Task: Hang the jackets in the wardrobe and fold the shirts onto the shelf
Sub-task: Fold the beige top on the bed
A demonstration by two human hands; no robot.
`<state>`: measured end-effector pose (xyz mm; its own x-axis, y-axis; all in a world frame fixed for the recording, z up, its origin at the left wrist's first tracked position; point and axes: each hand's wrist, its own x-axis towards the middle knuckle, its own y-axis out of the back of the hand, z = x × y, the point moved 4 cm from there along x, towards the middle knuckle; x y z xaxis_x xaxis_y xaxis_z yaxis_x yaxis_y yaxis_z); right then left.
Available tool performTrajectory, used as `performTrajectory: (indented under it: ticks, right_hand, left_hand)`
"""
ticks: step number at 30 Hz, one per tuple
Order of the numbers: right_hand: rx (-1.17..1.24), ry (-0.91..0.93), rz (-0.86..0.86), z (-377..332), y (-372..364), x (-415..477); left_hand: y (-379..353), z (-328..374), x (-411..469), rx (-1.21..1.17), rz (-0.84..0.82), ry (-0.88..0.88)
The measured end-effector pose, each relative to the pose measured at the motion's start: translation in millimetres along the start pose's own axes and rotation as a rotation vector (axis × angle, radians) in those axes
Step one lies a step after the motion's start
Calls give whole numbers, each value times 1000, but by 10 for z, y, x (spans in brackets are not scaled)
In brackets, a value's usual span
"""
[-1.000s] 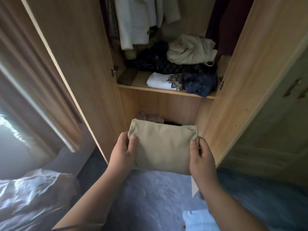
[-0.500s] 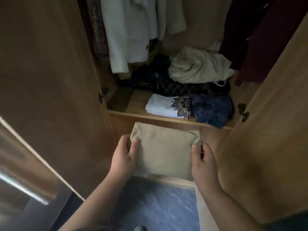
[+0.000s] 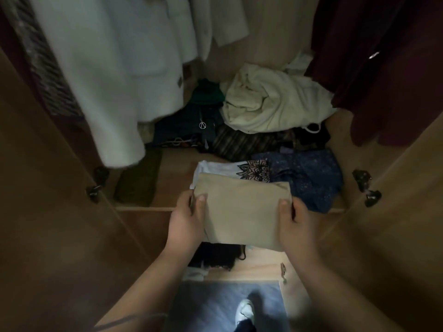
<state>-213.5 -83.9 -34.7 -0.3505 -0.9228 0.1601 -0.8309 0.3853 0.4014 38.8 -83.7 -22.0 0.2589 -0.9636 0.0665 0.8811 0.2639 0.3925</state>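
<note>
I hold a folded beige shirt point(image 3: 242, 212) flat in both hands at the front of the wardrobe shelf point(image 3: 172, 178). My left hand point(image 3: 185, 219) grips its left edge and my right hand point(image 3: 296, 221) grips its right edge, thumbs on top. The shirt's far edge overlaps a folded white shirt with a black pattern point(image 3: 230, 167) lying on the shelf. A folded dark blue garment point(image 3: 309, 176) lies to the right of that. A white jacket point(image 3: 115, 75) hangs at the upper left and a dark red garment point(image 3: 383, 68) at the upper right.
A crumpled cream garment point(image 3: 273, 101) and dark clothes point(image 3: 191, 130) are heaped at the back of the shelf. A dark green folded cloth point(image 3: 139, 178) lies at the shelf's left. Wardrobe doors stand open at both sides. Below lie dark clothes point(image 3: 215, 256) and blue floor point(image 3: 215, 305).
I have stepped closer to the wardrobe and the beige shirt has moved forward and up, from below the shelf edge to over the white shirt. Both hands keep their hold.
</note>
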Motion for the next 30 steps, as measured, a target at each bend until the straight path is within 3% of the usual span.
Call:
performTrajectory:
  ticks: [13, 19, 25, 28, 30]
  right_hand:
    - [-135, 43, -242, 25, -629, 1648]
    - [-603, 31, -353, 312, -801, 1872]
    - [-616, -55, -460, 281, -836, 1959]
    - [-606, 155, -352, 107, -759, 1913]
    - [-544, 415, -258, -99, -758, 1853]
  left_hand:
    - [-533, 119, 1400, 207, 145, 88]
    - [-808, -198, 1599, 381, 65, 198]
    - [-772, -281, 1683, 501, -8, 198]
    - [-697, -226, 1727, 686, 7, 106]
    - [-742, -68, 1758, 774, 33, -101]
